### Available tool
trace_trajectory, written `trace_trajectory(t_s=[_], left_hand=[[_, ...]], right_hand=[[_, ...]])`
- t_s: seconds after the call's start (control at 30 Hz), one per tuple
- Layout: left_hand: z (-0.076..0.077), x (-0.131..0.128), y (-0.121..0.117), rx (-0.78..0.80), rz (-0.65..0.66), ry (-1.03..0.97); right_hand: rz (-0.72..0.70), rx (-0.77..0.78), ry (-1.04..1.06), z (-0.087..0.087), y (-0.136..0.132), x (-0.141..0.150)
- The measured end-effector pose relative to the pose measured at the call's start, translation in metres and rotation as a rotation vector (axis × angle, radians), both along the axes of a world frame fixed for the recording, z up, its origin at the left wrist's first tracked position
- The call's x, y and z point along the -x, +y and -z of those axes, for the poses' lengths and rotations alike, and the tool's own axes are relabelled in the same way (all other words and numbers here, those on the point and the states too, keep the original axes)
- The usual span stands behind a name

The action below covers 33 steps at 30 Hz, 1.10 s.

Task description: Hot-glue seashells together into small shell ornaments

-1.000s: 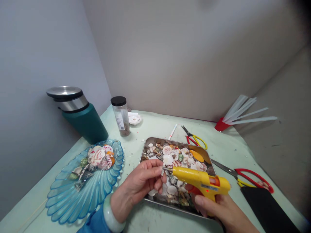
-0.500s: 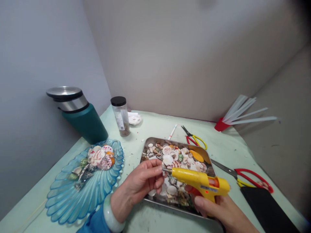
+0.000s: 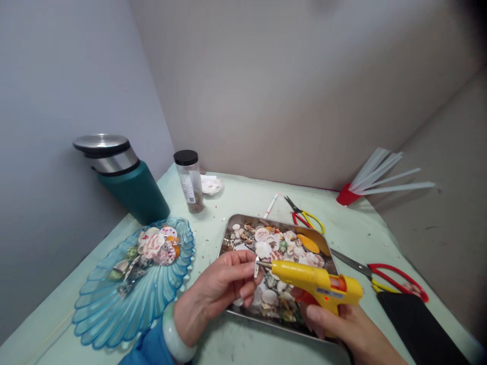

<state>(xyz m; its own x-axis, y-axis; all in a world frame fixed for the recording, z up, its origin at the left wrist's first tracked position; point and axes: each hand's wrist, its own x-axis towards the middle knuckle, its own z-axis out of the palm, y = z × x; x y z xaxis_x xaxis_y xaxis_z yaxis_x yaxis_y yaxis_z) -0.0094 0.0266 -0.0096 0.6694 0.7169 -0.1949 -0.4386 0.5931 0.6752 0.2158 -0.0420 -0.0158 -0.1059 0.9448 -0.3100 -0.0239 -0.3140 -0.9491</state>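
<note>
My left hand [image 3: 232,279] pinches a small white clip-like piece [image 3: 256,267] between thumb and fingers; its exact kind is too small to tell. My right hand [image 3: 335,324] is wrapped around the handle of a yellow hot glue gun [image 3: 312,281], its small red light showing. The metal nozzle points left, with its tip at or very close to the white piece. Both hands are over a metal tray [image 3: 262,320] of mixed seashells [image 3: 262,248], partly hidden by the hands and gun.
A blue shell-shaped glass dish [image 3: 152,304] with decorated shells lies left. Behind it stand a teal bottle [image 3: 133,192] and a black-lidded jar [image 3: 192,182]. Small scissors [image 3: 304,215], larger scissors [image 3: 395,279], a black flat object [image 3: 418,324] and a red cup [image 3: 347,195] of glue sticks are rightward.
The glue gun and my right hand have shifted slightly right. The white piece in my left fingers now shows more clearly beside the nozzle tip.
</note>
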Motion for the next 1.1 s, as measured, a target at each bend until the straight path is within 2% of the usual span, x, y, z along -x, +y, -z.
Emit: trace_trajectory(t_s=[0.3,0.47,0.67,0.93,1.1], left_hand=[[0.0005,-0.0001,0.0016,0.003,-0.002,-0.041],[0.0016,0.0003,0.0016,0.01,0.002,-0.054],[0.0021,0.0011,0.0014,-0.003,0.031,-0.04],[0.0035,0.0006,0.0018,0.014,0.0,-0.055],[0.0022,0.0008,0.0012,0.005,0.018,-0.054]], right_hand=[[-0.08,0.05,-0.035,-0.0033,0.0019,-0.003],[-0.072,0.058,-0.035,-0.0049,0.0005,-0.0028],[0.018,0.035,-0.034,-0.0074,-0.0004,0.0017],[-0.078,0.039,-0.019,-0.0048,0.0024,-0.0012],[-0.049,0.045,-0.051,-0.0044,0.0017,-0.0004]])
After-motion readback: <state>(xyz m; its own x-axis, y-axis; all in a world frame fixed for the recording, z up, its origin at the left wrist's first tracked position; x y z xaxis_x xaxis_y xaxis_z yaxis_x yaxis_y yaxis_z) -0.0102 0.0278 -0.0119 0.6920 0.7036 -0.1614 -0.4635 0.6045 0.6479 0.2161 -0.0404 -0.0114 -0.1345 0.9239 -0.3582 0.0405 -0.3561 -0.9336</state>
